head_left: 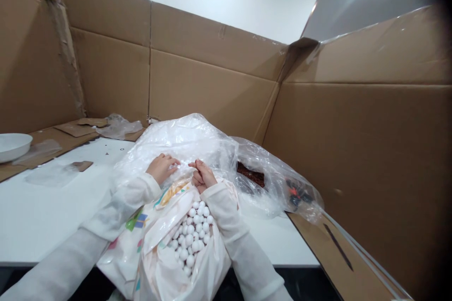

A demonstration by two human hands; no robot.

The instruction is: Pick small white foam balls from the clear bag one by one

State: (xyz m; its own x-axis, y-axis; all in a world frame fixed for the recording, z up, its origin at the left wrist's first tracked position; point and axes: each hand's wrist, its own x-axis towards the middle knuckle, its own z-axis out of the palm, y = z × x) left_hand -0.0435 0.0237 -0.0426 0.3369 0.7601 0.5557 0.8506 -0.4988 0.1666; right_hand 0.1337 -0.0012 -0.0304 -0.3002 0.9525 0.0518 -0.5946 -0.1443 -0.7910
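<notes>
My left hand (163, 168) rests at the near edge of a large clear plastic bag (187, 134), fingers apart and bent slightly, with nothing visible in them. To its right, my right hand (204, 175) has the index finger pointing left and the other fingers curled; whatever they may hold is too small to make out. Below both hands, an open white plastic bag (158, 249) with colourful prints leans over the table's front edge. Several small white balls (190, 237) fill its opening, between my forearms.
A white bowl (14, 146) stands at the far left. Cardboard scraps (76, 128) and thin clear plastic (118, 127) lie at the back left of the white table (21, 216). Dark and red items (298, 194) show through plastic at right. Tall cardboard walls (212, 75) surround the table.
</notes>
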